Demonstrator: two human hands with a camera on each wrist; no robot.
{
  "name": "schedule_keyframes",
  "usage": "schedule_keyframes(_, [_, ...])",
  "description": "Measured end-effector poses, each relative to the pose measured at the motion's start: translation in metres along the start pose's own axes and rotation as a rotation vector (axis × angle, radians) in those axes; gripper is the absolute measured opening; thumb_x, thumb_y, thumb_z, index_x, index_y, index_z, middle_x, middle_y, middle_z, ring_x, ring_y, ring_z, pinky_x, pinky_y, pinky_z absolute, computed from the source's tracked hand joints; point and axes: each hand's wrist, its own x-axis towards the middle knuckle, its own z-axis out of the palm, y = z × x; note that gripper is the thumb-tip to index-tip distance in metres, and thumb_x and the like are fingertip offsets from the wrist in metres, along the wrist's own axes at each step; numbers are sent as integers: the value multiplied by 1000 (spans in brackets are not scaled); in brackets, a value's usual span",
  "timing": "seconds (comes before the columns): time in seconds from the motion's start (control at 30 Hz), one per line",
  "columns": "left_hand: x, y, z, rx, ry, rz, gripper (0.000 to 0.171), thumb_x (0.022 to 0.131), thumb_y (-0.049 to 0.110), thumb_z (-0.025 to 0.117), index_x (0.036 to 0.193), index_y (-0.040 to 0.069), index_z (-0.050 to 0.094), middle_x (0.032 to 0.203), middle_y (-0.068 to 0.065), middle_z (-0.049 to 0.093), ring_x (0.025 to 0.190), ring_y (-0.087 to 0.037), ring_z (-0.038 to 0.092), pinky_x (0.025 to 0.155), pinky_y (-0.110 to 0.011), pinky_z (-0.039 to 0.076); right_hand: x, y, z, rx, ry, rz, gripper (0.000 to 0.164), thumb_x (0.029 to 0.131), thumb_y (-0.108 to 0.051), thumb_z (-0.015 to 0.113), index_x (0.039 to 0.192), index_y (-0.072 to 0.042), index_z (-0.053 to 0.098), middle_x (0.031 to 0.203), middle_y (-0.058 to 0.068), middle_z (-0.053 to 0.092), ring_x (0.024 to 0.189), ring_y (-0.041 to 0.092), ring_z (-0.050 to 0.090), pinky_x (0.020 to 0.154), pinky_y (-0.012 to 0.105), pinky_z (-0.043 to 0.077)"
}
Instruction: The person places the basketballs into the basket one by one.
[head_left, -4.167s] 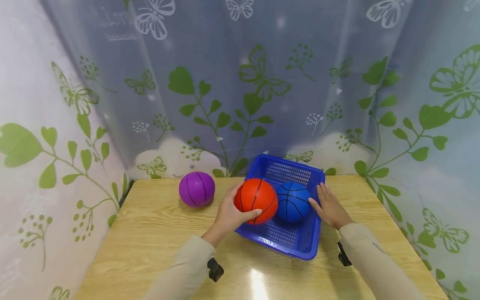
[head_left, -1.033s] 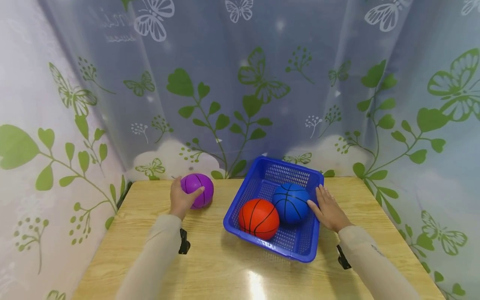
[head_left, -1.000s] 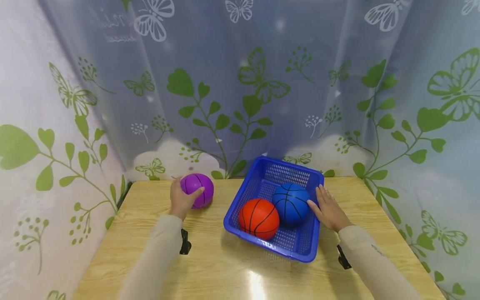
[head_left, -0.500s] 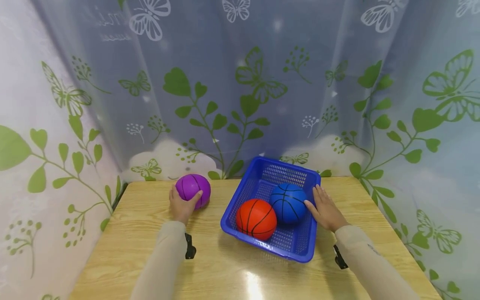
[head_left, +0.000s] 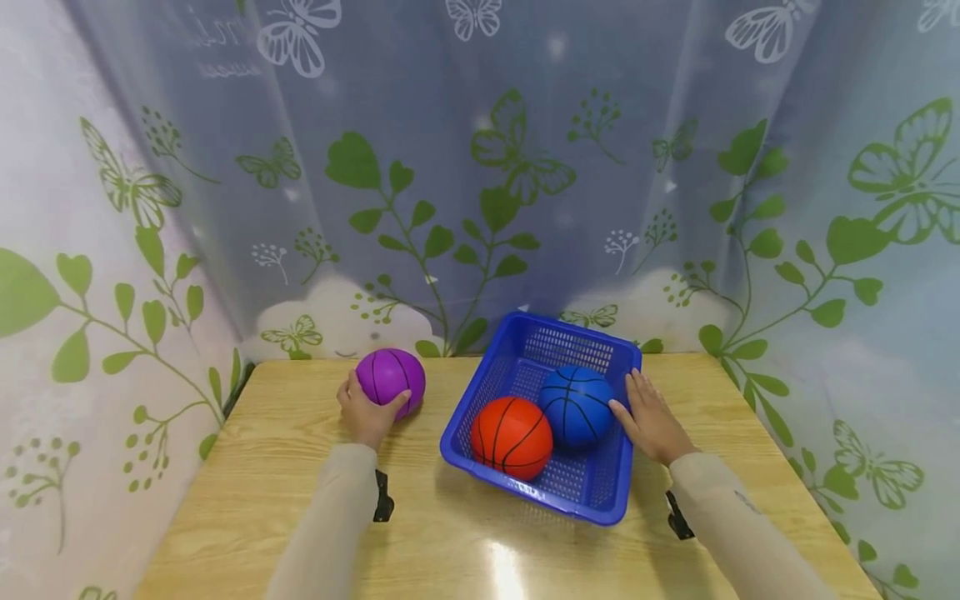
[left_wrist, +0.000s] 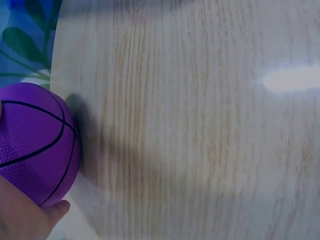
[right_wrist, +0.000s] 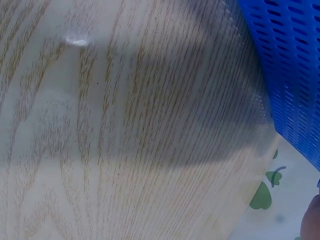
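The left hand (head_left: 366,417) grasps the purple ball (head_left: 391,381) at the table's (head_left: 247,500) eleven o'clock, near the far edge. Wood stretches between ball and basket (head_left: 528,493). The right hand (head_left: 654,421), straight-fingered, touches the basket's three-o'clock rim; inside, the red ball (head_left: 512,437) sits at eight, the blue ball (head_left: 577,406) at two.

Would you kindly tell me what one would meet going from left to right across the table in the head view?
Purple basketball → orange-red basketball → blue basketball → right hand.
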Motion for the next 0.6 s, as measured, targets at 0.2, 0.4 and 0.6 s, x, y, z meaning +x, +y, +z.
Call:
schedule_keyframes(0.2, [-2,-5,1,-57,-23,32,105,74,27,83,153,7,15,152,-24,20,134,-47,31,107,-60,31,0,1,3,-3,-4,8,74,103,-46,31,148,12,16,155,30,9,143,47,6,114,60,9])
schedule_keyframes(0.4, [-2,-4,0,-103,-24,20,105,75,25,82,153,8,15,151,-23,23,134,-45,32,107,-59,32,0,-1,3,-19,8,4,71,104,-43,30,147,12,18,155,31,10,142,48,10,114,60,12])
schedule_keyframes(0.6, [3,-5,-5,-154,-23,4,102,75,22,82,152,5,18,149,-23,31,133,-43,36,107,-56,35,-1,0,1,-15,-6,10,73,104,-45,29,148,11,15,156,30,8,143,46,7,114,59,11])
